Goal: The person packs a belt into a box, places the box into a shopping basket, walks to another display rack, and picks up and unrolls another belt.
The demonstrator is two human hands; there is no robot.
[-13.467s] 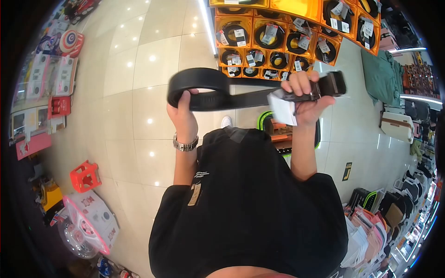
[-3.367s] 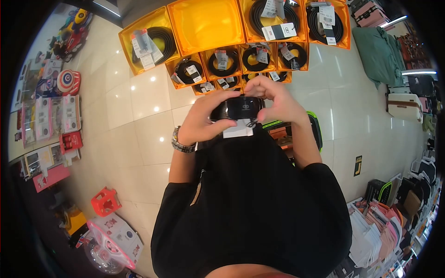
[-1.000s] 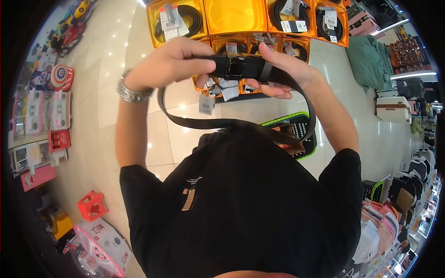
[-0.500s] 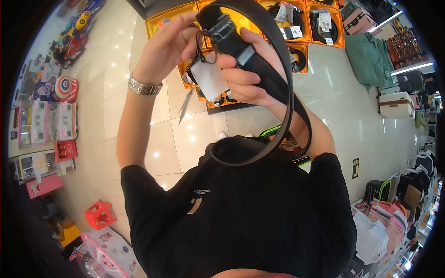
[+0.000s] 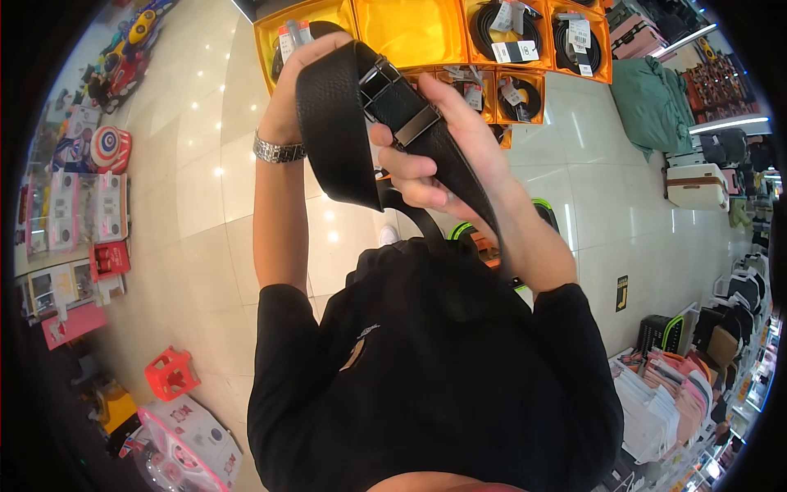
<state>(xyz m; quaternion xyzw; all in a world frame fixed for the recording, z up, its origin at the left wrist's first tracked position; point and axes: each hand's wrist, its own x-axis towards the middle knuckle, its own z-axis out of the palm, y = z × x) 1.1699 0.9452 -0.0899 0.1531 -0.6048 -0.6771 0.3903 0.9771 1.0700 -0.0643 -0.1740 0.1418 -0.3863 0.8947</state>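
A black belt [image 5: 332, 123] with a dark metal buckle hangs in a loop between my hands. My right hand [image 5: 443, 156] grips the strap just below the buckle, its fingers curled around the leather beside a shiny metal keeper. My left hand [image 5: 299, 94] is behind the wide looped part of the strap, which hides most of its fingers. The strap runs down along my right forearm, and another stretch drops toward my black shirt [image 5: 434, 361]. No tag of this belt shows clearly.
Beyond my hands, a display of orange boxes [image 5: 410, 31] holds coiled, tagged belts; one large box has no belt. A black basket with a green rim [image 5: 543, 211] is on the floor. A red stool [image 5: 172, 373] stands left, hanging bags [image 5: 656, 402] lower right.
The belt has turned, so its wide loop now faces me on the left and covers my left fingers. The white tag has gone out of sight. My right hand has stayed closed on the strap.
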